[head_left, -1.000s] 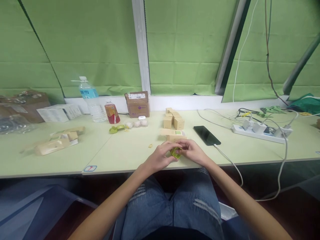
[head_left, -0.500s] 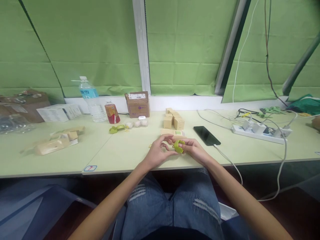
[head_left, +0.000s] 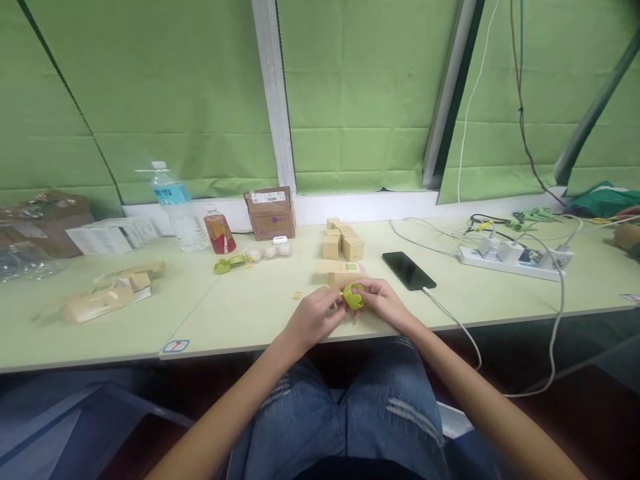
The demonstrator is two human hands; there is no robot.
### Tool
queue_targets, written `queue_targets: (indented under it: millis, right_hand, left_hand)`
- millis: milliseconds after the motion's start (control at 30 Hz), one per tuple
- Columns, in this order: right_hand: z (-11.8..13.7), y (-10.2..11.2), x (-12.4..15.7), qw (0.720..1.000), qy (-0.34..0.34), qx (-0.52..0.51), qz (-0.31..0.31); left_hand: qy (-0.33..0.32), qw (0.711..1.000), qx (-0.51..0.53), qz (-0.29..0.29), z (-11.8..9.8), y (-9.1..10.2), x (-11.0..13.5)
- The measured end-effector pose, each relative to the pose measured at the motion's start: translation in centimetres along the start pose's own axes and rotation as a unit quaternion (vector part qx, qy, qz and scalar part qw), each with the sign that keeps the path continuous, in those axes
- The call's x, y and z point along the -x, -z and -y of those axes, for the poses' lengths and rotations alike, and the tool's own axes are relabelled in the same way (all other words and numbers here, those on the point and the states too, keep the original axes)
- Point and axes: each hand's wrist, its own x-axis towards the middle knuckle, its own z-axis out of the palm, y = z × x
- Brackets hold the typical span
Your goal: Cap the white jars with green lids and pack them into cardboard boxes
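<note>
A small yellow-green plastic piece (head_left: 353, 296) is pinched between my left hand (head_left: 314, 317) and my right hand (head_left: 382, 303), just above the table's near edge. The fingertips of both hands meet on it and cover part of it. Right behind my hands lies a flat tan box (head_left: 342, 269) with a green label. A tiny yellowish scrap (head_left: 297, 295) rests on the table left of my left hand.
Pale green table (head_left: 235, 307) along a green-blinded window. Stacked small cardboard boxes (head_left: 342, 241), a black phone (head_left: 409, 269) on a white cable, a power strip (head_left: 510, 259), a water bottle (head_left: 173, 208), a red bottle (head_left: 219, 230), a brown carton (head_left: 271, 213), another green piece (head_left: 227, 264), opened packaging (head_left: 107, 291).
My hands lifted the green piece slightly and turned it between the fingers; my left hand's fingers closed back onto it. The camera tilted a little, shifting the scene.
</note>
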Motion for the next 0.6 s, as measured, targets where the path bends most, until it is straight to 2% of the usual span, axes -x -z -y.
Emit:
queue_targets:
  millis: [100,300,600]
  right_hand:
    - [0.2,-0.2,0.2,1.0,0.006,0.013,0.014]
    - [0.2,-0.4,0.5,0.996,0.035,0.077,0.002]
    - [1.5,-0.9,1.1,0.992,0.065,0.104,-0.031]
  left_hand:
    - [0.032,0.999,-0.001,-0.005,-0.1,-0.1,0.1]
    - [0.044,0.999,0.028,0.0,0.1,-0.1,-0.1]
    - [0.08,0.995,0.048,0.022,0.3,0.3,-0.2]
